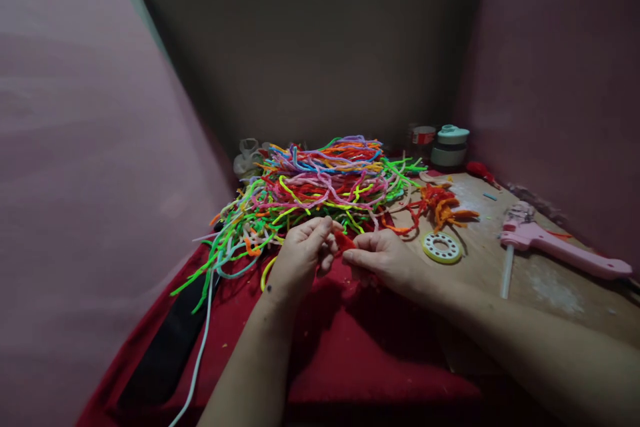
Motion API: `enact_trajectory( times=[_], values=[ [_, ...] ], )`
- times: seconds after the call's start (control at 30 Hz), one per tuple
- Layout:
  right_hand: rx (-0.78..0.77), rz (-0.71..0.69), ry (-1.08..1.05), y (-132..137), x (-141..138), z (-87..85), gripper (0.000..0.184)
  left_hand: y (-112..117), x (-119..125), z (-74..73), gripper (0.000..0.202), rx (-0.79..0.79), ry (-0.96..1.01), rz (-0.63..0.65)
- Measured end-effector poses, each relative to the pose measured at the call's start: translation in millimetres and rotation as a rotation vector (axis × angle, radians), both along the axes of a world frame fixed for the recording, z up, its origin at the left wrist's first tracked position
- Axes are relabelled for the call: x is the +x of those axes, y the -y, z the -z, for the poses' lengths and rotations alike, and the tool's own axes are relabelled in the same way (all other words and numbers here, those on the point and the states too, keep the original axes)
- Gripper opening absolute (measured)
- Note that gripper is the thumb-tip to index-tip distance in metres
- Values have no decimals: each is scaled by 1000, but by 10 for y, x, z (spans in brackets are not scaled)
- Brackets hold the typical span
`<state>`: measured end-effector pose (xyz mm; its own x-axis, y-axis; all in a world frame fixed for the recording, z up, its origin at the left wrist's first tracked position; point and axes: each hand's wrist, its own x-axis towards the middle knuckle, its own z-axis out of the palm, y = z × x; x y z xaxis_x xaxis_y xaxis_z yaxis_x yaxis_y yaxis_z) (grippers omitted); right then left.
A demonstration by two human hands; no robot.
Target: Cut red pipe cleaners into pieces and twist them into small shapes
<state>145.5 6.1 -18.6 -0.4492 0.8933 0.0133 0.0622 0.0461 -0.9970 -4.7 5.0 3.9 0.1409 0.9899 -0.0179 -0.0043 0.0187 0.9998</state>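
Between my two hands is a small red fuzzy piece [344,241], which looks like bent pipe cleaner. My right hand [375,255] pinches its right side between thumb and finger. The curled fingers of my left hand [311,243] close on its left end, partly hiding it. Just beyond my hands lies a large tangled pile of pipe cleaners [325,180] in many colours. To the right of my right hand rest a roll of tape [442,248] and a bunch of orange and red pipe cleaners [443,205].
A pink glue gun [565,248] with a clear glue stick lies at the right on the tan board [485,280]. Left, a white cable [203,347] runs beside a black phone-like slab [165,347] on the red cloth [320,373]. A lidded container [450,147] stands behind.
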Motion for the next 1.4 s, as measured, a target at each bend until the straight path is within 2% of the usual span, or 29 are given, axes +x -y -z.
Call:
enact_trajectory(
  times=[0.2, 0.33, 0.5, 0.57, 0.67, 0.73, 0.87, 0.97, 1.07, 1.17, 1.27, 1.33, 1.4],
  values=[
    [139, 57, 123, 72, 18, -20, 26, 29, -20, -42, 20, 41, -148, 43],
    [309, 84, 215, 84, 37, -4, 29, 55, 40, -20, 19, 149, -347, -90],
    [444, 110, 283, 72, 53, 18, 33, 53, 101, -14, 16, 434, -637, -221],
    [439, 107, 280, 70, 55, 24, 32, 41, 79, -39, 16, 391, -599, -182],
    [404, 109, 286, 76, 53, 31, 31, 16, 7, -76, 20, 122, -408, -21],
    [436, 120, 299, 84, 45, 36, 31, 0, -38, -84, 19, 43, -334, 52],
    [529, 126, 310, 95, 29, 41, 32, -21, -55, -62, 18, 130, -355, 86],
    [536, 146, 325, 86, 26, 42, 33, -25, -5, -30, 19, 234, -459, 37],
    [403, 128, 257, 53, 25, 59, 29, -38, 52, 10, 17, 366, -574, -87],
    [71, 32, 47, 13, 21, 92, 28, -72, 63, 48, 15, 415, -517, -117],
    [-177, 7, -185, -18, 15, 104, 24, -107, 21, 63, 18, 250, -267, -75],
    [-249, 51, -322, -38, 14, 91, 24, -111, -7, 54, 22, 116, -120, -47],
    [-274, 92, -424, -61, 15, 73, 23, -93, -10, 34, 23, 58, -79, 12]
  ],
)
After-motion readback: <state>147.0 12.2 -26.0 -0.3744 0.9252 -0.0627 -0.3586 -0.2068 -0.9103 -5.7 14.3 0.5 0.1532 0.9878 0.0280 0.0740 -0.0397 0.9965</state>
